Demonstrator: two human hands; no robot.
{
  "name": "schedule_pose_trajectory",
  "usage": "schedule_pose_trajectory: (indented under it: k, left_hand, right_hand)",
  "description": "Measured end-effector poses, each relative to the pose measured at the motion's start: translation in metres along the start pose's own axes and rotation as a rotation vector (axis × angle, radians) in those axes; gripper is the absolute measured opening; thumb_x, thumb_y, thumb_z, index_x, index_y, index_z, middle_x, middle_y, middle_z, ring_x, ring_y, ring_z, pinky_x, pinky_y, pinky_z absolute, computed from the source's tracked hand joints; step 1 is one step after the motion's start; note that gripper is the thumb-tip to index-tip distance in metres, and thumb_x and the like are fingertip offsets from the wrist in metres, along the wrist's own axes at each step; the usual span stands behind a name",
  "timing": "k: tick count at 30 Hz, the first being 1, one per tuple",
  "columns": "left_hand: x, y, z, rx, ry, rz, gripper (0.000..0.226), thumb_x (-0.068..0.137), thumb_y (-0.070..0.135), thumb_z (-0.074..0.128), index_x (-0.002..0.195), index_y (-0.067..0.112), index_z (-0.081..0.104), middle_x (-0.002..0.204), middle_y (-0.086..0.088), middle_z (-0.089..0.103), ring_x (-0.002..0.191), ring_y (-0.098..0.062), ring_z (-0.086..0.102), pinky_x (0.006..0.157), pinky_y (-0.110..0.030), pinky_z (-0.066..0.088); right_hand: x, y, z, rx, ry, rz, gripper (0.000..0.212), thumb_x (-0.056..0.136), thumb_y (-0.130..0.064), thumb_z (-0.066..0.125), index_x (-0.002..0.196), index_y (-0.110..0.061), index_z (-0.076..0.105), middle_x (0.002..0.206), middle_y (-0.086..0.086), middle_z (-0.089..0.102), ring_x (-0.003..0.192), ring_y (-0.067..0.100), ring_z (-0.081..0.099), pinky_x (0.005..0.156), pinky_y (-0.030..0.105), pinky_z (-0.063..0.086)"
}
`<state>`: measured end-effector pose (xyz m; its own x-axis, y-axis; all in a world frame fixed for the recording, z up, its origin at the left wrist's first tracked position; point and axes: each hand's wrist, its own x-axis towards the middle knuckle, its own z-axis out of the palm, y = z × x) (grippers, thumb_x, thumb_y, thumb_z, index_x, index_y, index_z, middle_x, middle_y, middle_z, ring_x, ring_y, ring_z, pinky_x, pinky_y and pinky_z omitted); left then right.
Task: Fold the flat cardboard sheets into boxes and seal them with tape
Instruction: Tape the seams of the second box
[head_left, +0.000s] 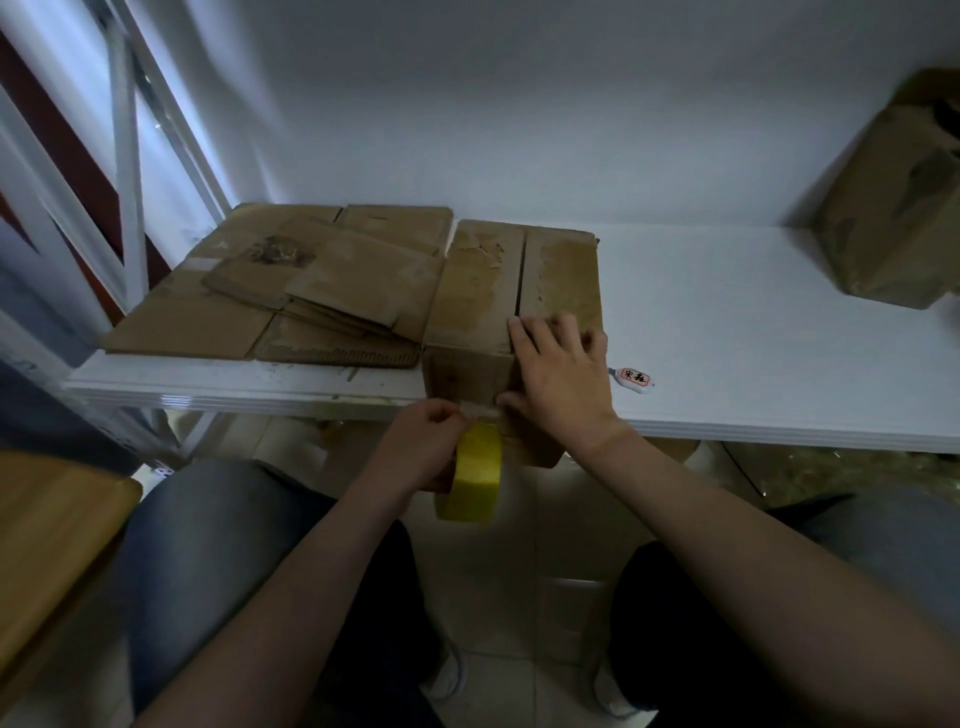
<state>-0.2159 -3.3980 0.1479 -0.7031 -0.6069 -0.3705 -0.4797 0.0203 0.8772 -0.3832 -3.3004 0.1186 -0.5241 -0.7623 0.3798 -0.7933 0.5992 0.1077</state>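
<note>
- A seated person works at the near edge of a white table (727, 322), where a folded cardboard box (483, 291) sits with its two top flaps closed and a dark seam running between them.
- The right hand (561, 374) lies flat over the box's near right corner, fingers stretched across the top and thumb down on the front face.
- The left hand (421, 447) is just below the table edge, in front of the box, gripping a yellow tape roll (475, 475); a pale tape strip (480, 410) runs from its fingertips to the right thumb, low on the box's front face.
- The two hands are close together, joined only by that strip.
- Flat cardboard sheets (291, 291) lie stacked and overlapping to the left of the box, touching its side, their surfaces torn and scuffed.
- A small white tag (635, 379) rests on the table just right of the right hand; it carries two black Chinese characters in a red frame, too small to read with certainty.
- A second cardboard box (893, 208), crumpled, stands well apart at the far right against the wall.
- A white metal frame (127, 156) rises at the left, and a wooden surface (47, 525) sits low beside the person's left knee.
- The right hand hides the box's near right corner.
</note>
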Motion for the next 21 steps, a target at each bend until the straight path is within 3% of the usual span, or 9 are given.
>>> schedule_pose_trajectory:
  k: [4, 7, 11, 13, 17, 21]
  left_hand:
    - [-0.009, 0.007, -0.004, -0.144, -0.036, -0.027, 0.023, 0.099, 0.036, 0.061, 0.117, 0.024, 0.069, 0.104, -0.009, 0.071, 0.081, -0.025, 0.073, 0.058, -0.032, 0.058]
    - [-0.012, 0.01, -0.006, -0.229, -0.016, -0.002, 0.018, 0.1, 0.031, 0.06, 0.113, 0.025, 0.071, 0.1, -0.012, 0.074, 0.073, -0.024, 0.074, 0.06, -0.031, 0.057]
    - [-0.018, 0.023, -0.003, -0.339, -0.005, 0.054, 0.017, 0.1, 0.023, 0.059, 0.107, 0.023, 0.074, 0.089, -0.011, 0.076, 0.075, -0.023, 0.074, 0.067, -0.034, 0.06]
    - [-0.02, 0.027, -0.002, -0.317, 0.01, 0.095, 0.017, 0.1, 0.02, 0.059, 0.104, 0.023, 0.076, 0.09, -0.012, 0.076, 0.077, -0.024, 0.074, 0.073, -0.039, 0.062]
    - [-0.02, 0.028, -0.005, -0.215, 0.115, 0.197, 0.012, 0.093, 0.027, 0.069, 0.096, 0.031, 0.08, 0.101, 0.001, 0.075, 0.097, -0.017, 0.069, 0.085, -0.041, 0.059]
    - [-0.023, 0.039, -0.006, -0.175, 0.155, 0.252, 0.006, 0.089, 0.031, 0.074, 0.09, 0.026, 0.077, 0.097, 0.005, 0.073, 0.094, -0.01, 0.064, 0.075, -0.029, 0.052]
  right_hand:
    - [-0.011, -0.002, -0.03, 0.261, 0.144, 0.065, 0.057, 0.095, -0.06, 0.05, 0.139, -0.025, 0.052, 0.137, -0.003, 0.054, 0.125, 0.028, 0.037, 0.093, 0.043, 0.034]
    - [-0.029, -0.01, -0.055, 0.424, 0.062, 0.039, 0.056, 0.095, -0.068, 0.042, 0.137, -0.031, 0.054, 0.125, -0.008, 0.062, 0.113, 0.019, 0.042, 0.089, 0.038, 0.04]
    - [-0.046, -0.019, -0.057, 0.655, -0.208, 0.065, 0.081, 0.081, -0.072, 0.063, 0.148, -0.041, 0.03, 0.136, -0.003, 0.059, 0.12, 0.024, 0.052, 0.095, 0.047, 0.051]
    - [-0.049, -0.021, -0.057, 0.796, -0.216, 0.081, 0.087, 0.078, -0.064, 0.074, 0.147, -0.042, 0.026, 0.135, 0.0, 0.059, 0.121, 0.023, 0.055, 0.095, 0.045, 0.053]
    - [-0.047, -0.016, -0.07, 0.846, -0.11, 0.101, 0.08, 0.081, -0.047, 0.08, 0.138, -0.036, 0.025, 0.12, -0.005, 0.063, 0.1, 0.016, 0.065, 0.078, 0.036, 0.058]
    - [-0.042, -0.01, -0.086, 0.745, -0.066, 0.027, 0.053, 0.085, -0.042, 0.078, 0.123, -0.038, 0.041, 0.12, -0.009, 0.061, 0.101, 0.015, 0.061, 0.075, 0.037, 0.057]
